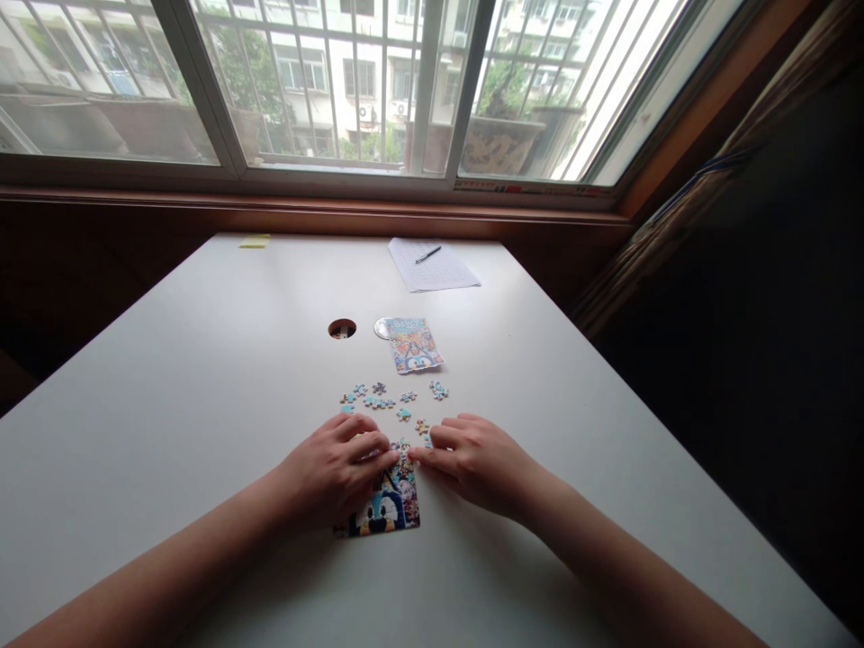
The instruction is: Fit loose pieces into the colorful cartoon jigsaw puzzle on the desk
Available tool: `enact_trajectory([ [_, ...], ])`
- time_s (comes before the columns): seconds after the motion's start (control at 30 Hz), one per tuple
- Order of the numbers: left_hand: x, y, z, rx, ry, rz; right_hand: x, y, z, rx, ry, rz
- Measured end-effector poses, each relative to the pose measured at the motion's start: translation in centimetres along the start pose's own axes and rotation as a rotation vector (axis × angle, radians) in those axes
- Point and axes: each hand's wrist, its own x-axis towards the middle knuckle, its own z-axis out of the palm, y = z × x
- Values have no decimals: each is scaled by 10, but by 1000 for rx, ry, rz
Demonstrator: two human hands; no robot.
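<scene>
daylight: window (330,90), overexposed | right side: dark | tabletop (222,387): soft sheen

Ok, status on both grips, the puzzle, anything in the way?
Left grip over the left of the puzzle, right grip at its upper right edge. Near part joined, loose pieces beyond. Left grip hides part of it.

Pen (428,255) on paper (442,274), window (330,99) beyond.

The table (222,387) bears one partial puzzle (409,506), one picture card (414,347), at least six loose pieces (403,415), one pen (427,255), one yellow slip (255,241), one left hand (343,457), one right hand (476,457).
</scene>
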Motion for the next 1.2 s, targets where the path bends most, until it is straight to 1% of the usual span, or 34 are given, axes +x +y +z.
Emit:
enact_trajectory([
  [0.13,-1,-1,1,-38,0,-17,1,2,0,-10,-28,-13],
  [0.47,-3,-3,3,-46,-3,-3,-5,9,1,28,-32,-19],
  [0.87,-3,-3,2,-2,9,24,-1,6,0,66,24,-14],
  [1.2,-3,-3,3,-13,-2,15,-1,6,-1,68,23,-25],
])
